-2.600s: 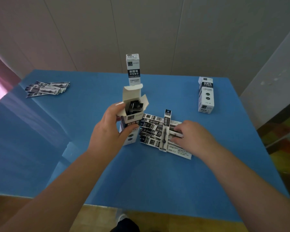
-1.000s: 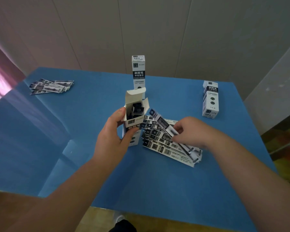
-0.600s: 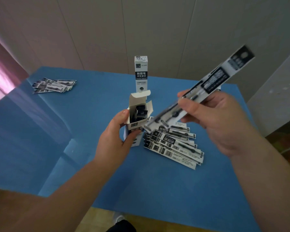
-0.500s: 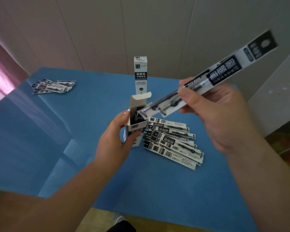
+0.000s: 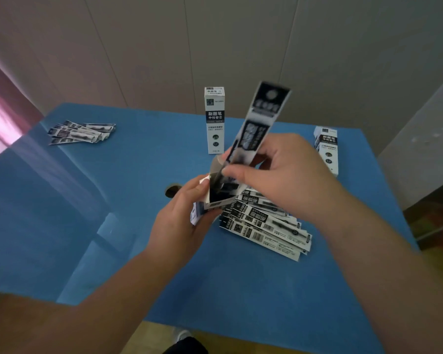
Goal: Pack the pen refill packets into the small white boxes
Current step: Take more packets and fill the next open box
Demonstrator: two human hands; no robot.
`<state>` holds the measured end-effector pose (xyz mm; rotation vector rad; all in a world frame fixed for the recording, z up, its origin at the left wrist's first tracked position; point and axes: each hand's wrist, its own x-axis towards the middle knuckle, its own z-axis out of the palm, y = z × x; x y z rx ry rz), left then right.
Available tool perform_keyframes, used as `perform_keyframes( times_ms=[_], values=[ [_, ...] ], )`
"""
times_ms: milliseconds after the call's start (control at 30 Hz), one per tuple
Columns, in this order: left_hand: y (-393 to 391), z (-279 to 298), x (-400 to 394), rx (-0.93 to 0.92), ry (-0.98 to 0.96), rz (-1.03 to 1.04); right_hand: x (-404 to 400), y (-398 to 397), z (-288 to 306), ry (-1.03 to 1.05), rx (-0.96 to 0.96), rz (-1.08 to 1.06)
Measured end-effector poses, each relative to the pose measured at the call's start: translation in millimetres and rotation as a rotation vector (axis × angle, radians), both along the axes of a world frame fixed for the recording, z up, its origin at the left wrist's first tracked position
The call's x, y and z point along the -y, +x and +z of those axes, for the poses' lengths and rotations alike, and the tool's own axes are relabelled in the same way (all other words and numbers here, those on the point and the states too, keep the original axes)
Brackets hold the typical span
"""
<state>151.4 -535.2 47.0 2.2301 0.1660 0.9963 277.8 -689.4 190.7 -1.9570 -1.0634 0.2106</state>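
Head view, looking down at a blue table [image 5: 108, 200]. The left hand [image 5: 179, 223] curls around an open white box [image 5: 216, 198], thumb on its near side, holding it upright just above the table. The right hand [image 5: 279, 175] pinches a refill packet [image 5: 256, 129] between thumb and fingers; the packet stands nearly upright, tilted a little to the right, its lower end inside the box's open top and its blurred upper end well above the hand. Dark contents show in the box mouth. Just right of the box, touching it or nearly so, a fanned pile of packets [image 5: 266, 226] lies flat on the table. A closed box [image 5: 214, 120] stands upright beyond the hands, and another closed box [image 5: 327, 149] stands at the far right edge, partly behind the right hand. A second small pile [image 5: 82, 132] lies at the far left, well apart.
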Motion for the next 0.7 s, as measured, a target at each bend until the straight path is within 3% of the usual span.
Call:
perform_keyframes(
  times_ms=[100,267,533,600,700],
  values=[
    [2,-1,-1,0.001,-0.024,0.024,-8,0,-10,-0.095,0.029,-0.012],
    [1,-1,-1,-0.025,-0.048,0.05,-3,9,-14,0.035,-0.008,0.071],
    [0,0,-1,-0.031,-0.067,0.013,-18,5,-26,-0.131,0.221,0.103],
    [-1,0,-2,-0.031,-0.072,0.016,-18,5,-31,-0.089,0.234,0.098],
    [-1,0,-2,-0.019,-0.079,0.023,-11,11,-38,0.14,0.19,-0.012]
  ],
)
